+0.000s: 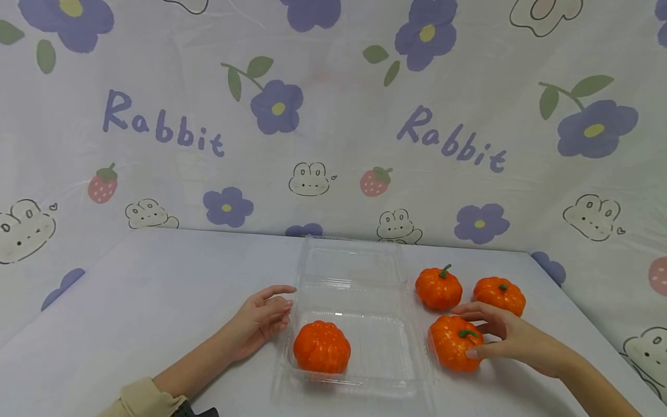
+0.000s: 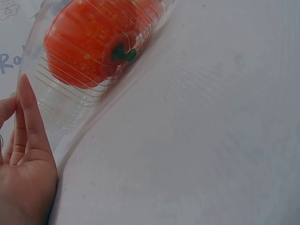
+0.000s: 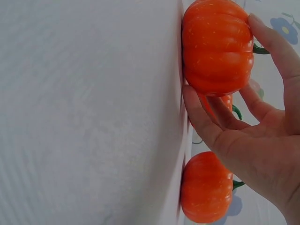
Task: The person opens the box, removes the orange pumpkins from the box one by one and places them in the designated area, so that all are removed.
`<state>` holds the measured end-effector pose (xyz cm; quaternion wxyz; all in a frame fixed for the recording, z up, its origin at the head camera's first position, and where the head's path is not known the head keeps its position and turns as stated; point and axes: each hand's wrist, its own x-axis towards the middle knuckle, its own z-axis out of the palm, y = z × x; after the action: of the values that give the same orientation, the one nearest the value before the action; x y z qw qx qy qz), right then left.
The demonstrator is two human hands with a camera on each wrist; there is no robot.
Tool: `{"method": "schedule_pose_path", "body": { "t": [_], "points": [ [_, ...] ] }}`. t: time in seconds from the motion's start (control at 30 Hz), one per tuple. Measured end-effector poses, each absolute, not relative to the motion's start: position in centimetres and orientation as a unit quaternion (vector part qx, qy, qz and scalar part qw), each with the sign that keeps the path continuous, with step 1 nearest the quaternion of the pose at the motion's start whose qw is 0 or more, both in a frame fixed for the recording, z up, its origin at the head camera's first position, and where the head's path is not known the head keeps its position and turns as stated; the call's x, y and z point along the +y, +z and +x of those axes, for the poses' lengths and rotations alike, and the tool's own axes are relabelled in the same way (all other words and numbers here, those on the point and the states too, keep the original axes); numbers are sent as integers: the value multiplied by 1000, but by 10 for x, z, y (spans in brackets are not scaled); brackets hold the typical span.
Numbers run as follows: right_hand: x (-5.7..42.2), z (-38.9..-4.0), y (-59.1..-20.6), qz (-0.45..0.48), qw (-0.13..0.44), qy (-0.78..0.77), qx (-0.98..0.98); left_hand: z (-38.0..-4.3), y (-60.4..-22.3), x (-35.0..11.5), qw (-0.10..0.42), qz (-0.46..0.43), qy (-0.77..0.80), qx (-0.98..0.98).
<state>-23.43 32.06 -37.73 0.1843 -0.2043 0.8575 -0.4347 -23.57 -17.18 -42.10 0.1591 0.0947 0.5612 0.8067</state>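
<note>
At the right of the head view, my right hand (image 1: 526,343) grips the nearest toy pumpkin (image 1: 449,343), thumb on one side and fingers around the other. The right wrist view shows this pumpkin (image 3: 216,49) between thumb and fingers, resting on or very close to the table. A clear plastic clamshell box (image 1: 383,347) stands in the middle with its lid (image 1: 351,263) folded back. One orange pumpkin (image 1: 322,347) sits in its near left corner, its green stem (image 2: 123,53) toward the box's left wall. My left hand (image 1: 257,323) touches the box's left edge with extended fingers.
Two more pumpkins stand behind the right hand: one (image 1: 439,288) near the box and another (image 1: 499,294) farther right. The white table (image 1: 198,278) extends left of the box. A patterned cloth (image 1: 333,127) hangs behind the table.
</note>
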Motion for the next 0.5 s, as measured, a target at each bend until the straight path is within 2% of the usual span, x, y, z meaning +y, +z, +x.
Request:
{"method": "schedule_pose_path", "body": {
  "t": [0.5],
  "points": [
    [325,-234,-372,-224,193,-437,849,-234,-419,-172,163,90,804,565]
  ]
}}
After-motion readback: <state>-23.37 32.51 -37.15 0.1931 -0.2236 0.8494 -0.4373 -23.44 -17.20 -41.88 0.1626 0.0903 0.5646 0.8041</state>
